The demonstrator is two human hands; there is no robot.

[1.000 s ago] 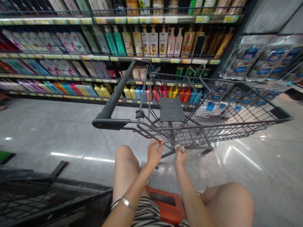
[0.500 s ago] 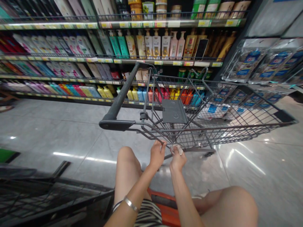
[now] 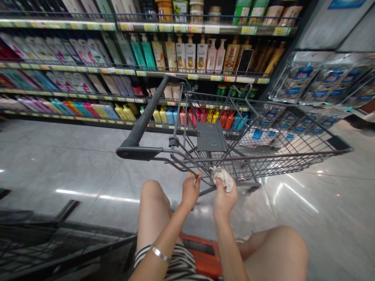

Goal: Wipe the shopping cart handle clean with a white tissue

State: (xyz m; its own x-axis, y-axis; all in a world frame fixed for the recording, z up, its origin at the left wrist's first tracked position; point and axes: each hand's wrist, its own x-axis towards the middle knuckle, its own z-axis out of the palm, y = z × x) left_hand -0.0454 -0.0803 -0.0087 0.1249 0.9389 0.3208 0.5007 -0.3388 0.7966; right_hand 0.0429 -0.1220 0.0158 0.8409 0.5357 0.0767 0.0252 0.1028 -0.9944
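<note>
A grey wire shopping cart (image 3: 211, 160) stands across in front of me, its handle at the left. Fingers closed, my left hand (image 3: 191, 190) grips a lower bar of the cart frame below the basket's near side. My right hand (image 3: 225, 201) pinches a crumpled whitish cloth (image 3: 224, 178) close to the cart's lower frame, a short way right of my left hand. Whether the cloth touches the metal I cannot tell. The cart's dark grey child-seat flap (image 3: 211, 136) lies beyond both hands.
Shelves (image 3: 125, 72) full of bottles and jars run behind the cart. Packaged goods (image 3: 299, 80) hang at the right. Another dark cart (image 3: 64, 242) stands at my lower left. Under me is an orange-red seat or box (image 3: 206, 265) on the grey tiled floor (image 3: 96, 168).
My right hand has drawn back slightly from the frame and right, showing more of the cloth. My left hand stays on the bar. The whole view has shifted a little.
</note>
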